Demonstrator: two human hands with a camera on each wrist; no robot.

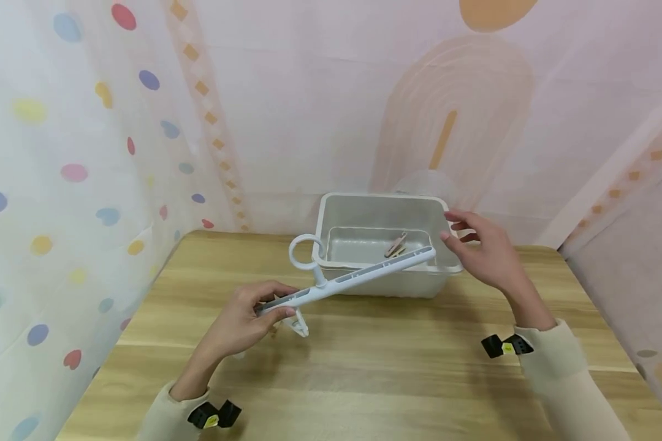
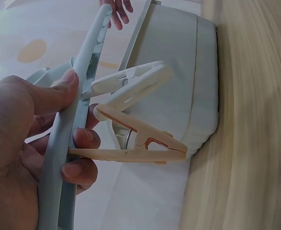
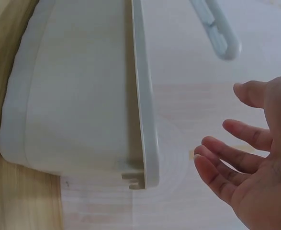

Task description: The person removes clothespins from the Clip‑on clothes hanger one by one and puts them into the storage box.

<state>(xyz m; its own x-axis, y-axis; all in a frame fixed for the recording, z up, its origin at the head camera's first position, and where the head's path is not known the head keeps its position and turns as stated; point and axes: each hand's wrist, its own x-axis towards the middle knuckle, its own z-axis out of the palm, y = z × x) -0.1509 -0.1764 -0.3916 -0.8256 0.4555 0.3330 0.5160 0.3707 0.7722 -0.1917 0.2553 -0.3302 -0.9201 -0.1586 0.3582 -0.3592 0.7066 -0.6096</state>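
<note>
My left hand (image 1: 248,318) grips one end of a pale blue hanger bar (image 1: 364,274) with a ring (image 1: 303,252) on its upper side. The bar slants up to the right, its far end over the front rim of a bin. Under the gripped end hang a white clothespin (image 2: 135,86) and a beige clothespin (image 2: 140,141), seen in the left wrist view. My right hand (image 1: 482,248) holds nothing; its fingers are spread and loosely bent near the bin's right rim, apart from the bar's tip.
The light grey plastic bin (image 1: 383,285) stands at the back of the wooden table (image 1: 364,367). A few clothespins (image 1: 396,245), pinkish and beige, lie inside it. Patterned curtains (image 1: 309,92) hang behind the table and along its sides.
</note>
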